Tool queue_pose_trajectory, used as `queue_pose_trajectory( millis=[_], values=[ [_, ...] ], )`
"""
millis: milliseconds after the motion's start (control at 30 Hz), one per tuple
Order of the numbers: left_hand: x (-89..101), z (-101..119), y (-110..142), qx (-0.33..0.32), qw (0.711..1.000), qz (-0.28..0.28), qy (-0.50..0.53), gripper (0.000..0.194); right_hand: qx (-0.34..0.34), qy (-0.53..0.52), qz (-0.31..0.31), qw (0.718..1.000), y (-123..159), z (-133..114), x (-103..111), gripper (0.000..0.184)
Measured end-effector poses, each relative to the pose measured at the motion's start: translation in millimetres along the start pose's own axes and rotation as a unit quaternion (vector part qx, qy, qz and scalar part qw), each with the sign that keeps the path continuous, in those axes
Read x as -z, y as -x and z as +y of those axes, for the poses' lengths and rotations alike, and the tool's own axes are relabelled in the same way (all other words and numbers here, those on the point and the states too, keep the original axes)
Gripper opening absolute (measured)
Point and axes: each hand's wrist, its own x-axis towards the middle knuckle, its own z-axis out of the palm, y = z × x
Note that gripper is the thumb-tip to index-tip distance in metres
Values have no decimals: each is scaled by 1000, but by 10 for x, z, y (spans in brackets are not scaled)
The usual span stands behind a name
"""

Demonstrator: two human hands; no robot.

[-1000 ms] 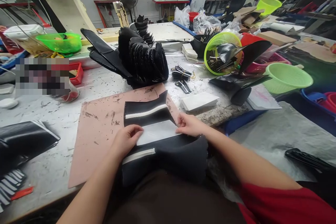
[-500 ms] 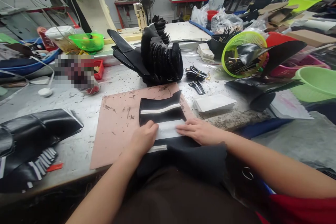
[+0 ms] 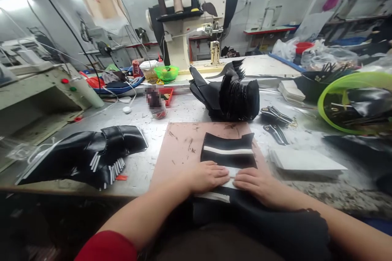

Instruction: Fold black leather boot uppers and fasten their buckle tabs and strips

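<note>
A black shoe or boot upper piece [image 3: 225, 159] with white strips across it lies on a pinkish board [image 3: 176, 147] and hangs over the table's front edge. Across its middle is a white rectangular patch [image 3: 232, 173], mostly covered by my hands. My left hand [image 3: 208, 177] lies flat over the patch's left part, fingers stretched to the right. From the other side my right hand [image 3: 254, 185] rests flat on the patch's right part, fingers pointing left. Neither hand grips anything. To the right sits a stack of white sheets [image 3: 306, 160].
Folded black leather pieces [image 3: 119, 140] lie at the left. Behind the board stands a bundle of black pieces [image 3: 239, 98]. Small black straps [image 3: 275, 116] and a yellow-green basket [image 3: 324, 110] are at the right. A sewing machine [image 3: 186, 28] stands at the back.
My view has turned left and up. The left hand has gone from curled fingers at the patch's left edge to lying flat over it. The right hand stays flat on the patch.
</note>
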Motion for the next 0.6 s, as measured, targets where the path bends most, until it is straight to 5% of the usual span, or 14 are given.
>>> queue_pose_trajectory(
  millis=[233, 433, 600],
  values=[
    [94, -9, 414, 89, 991, 66, 75, 30, -23, -2, -102, 995, -99, 33, 112, 42],
    [41, 82, 278, 209, 969, 82, 100, 13, 10, 7, -193, 981, -566, 95, 93, 20],
    [-8, 100, 245, 218, 970, 90, 60, 11, -40, 6, -138, 990, -748, 72, -117, 15]
  ],
)
